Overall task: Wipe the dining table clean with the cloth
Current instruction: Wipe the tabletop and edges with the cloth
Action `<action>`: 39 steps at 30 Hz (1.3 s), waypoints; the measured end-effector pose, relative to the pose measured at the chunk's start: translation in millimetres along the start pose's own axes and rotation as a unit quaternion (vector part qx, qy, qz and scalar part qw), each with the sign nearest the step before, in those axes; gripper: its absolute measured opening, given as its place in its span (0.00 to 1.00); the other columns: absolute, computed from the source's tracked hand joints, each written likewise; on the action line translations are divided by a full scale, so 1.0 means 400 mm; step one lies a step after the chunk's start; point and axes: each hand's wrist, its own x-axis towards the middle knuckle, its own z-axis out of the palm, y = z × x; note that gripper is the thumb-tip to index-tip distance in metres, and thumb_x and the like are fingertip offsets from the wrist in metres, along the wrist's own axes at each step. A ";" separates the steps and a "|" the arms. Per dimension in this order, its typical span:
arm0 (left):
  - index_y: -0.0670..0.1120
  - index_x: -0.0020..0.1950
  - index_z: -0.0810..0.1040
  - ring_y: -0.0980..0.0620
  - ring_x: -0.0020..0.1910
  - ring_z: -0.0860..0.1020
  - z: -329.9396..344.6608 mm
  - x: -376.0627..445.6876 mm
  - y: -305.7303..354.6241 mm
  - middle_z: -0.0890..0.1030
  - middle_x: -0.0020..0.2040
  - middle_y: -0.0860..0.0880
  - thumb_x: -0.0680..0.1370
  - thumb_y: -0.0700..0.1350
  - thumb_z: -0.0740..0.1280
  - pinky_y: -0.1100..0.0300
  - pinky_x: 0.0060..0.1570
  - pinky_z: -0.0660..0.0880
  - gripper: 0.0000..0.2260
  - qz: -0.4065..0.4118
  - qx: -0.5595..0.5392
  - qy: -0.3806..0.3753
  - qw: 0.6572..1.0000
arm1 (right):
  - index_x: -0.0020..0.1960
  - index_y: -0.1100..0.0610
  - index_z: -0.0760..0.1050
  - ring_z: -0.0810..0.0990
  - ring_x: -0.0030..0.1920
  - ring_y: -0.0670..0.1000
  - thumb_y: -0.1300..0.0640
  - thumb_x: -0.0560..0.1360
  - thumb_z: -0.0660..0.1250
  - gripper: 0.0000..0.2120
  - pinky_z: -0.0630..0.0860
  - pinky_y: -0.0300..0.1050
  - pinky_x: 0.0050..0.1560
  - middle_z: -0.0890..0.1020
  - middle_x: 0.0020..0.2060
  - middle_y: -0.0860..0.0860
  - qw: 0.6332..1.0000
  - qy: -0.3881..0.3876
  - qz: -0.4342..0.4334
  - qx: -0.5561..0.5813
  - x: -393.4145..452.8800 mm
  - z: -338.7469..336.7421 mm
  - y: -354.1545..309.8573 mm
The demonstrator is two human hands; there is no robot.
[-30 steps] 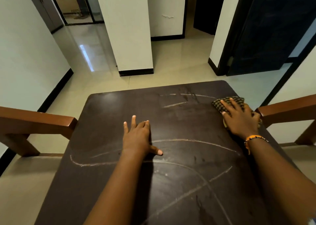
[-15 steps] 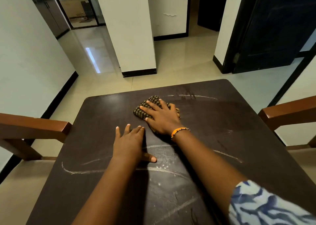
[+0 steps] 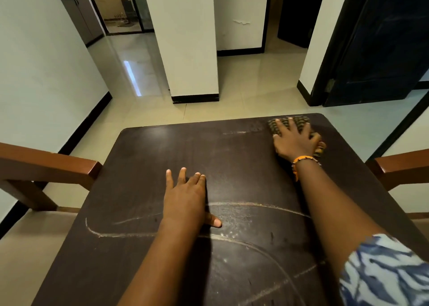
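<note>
Dark brown wood, smeared with pale chalky arcs: the dining table (image 3: 144, 166) looks cleaner along its far half, while the curved streaks (image 3: 255, 205) lie across the near half. The checked cloth (image 3: 290, 122) sits at the far right corner, pinned flat under the right hand (image 3: 296, 143), fingers spread and pressing down on it. The left hand (image 3: 185, 198) rests open and empty near the middle, palm down, bracing. The marks lie nearer than the cloth and to its left, so I judge the right hand must draw it back toward the person.
</note>
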 end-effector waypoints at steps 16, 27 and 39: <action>0.47 0.77 0.42 0.44 0.77 0.41 -0.002 0.002 0.005 0.46 0.79 0.50 0.68 0.69 0.63 0.39 0.68 0.31 0.49 -0.012 0.054 -0.013 0.998 | 0.75 0.39 0.49 0.49 0.76 0.57 0.42 0.79 0.49 0.25 0.47 0.62 0.72 0.50 0.77 0.44 0.986 -0.042 -0.157 -0.029 0.141 0.010 -0.076; 0.46 0.77 0.42 0.41 0.75 0.34 0.003 -0.001 0.007 0.46 0.79 0.49 0.69 0.68 0.62 0.36 0.66 0.30 0.48 -0.017 0.048 -0.008 0.999 | 0.76 0.42 0.48 0.47 0.76 0.60 0.48 0.80 0.52 0.26 0.44 0.62 0.72 0.49 0.77 0.50 0.999 0.006 0.031 -0.016 0.063 -0.048 0.191; 0.46 0.78 0.46 0.44 0.76 0.38 -0.005 -0.111 0.060 0.49 0.78 0.50 0.72 0.62 0.64 0.38 0.70 0.35 0.43 -0.035 -0.039 0.040 0.998 | 0.74 0.39 0.55 0.54 0.74 0.56 0.43 0.79 0.53 0.24 0.54 0.58 0.66 0.56 0.76 0.45 0.951 -0.009 -0.307 -0.038 -0.284 0.041 -0.141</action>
